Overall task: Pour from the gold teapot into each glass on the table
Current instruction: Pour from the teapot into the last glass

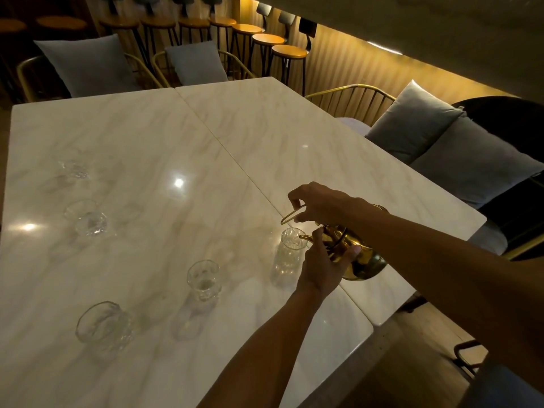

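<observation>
The gold teapot (357, 262) hangs tilted above the marble table (265, 142), its spout (306, 237) over the rim of a tall clear glass (287, 254). My right hand (321, 203) pinches the teapot's thin wire handle (290, 217) from above. My left hand (322, 266) cups the teapot's body from below. Further clear glasses stand to the left: one (203, 279) near the middle, one (101, 325) at the front left, one (88, 219) farther back, and one (73, 167) at the far left.
Two marble tabletops meet along a seam (235, 163). Gold wire chairs with grey cushions (412, 122) line the right and far sides. Bar stools (288, 51) stand along the wall behind. The table's front right corner (368, 325) is close to my arms.
</observation>
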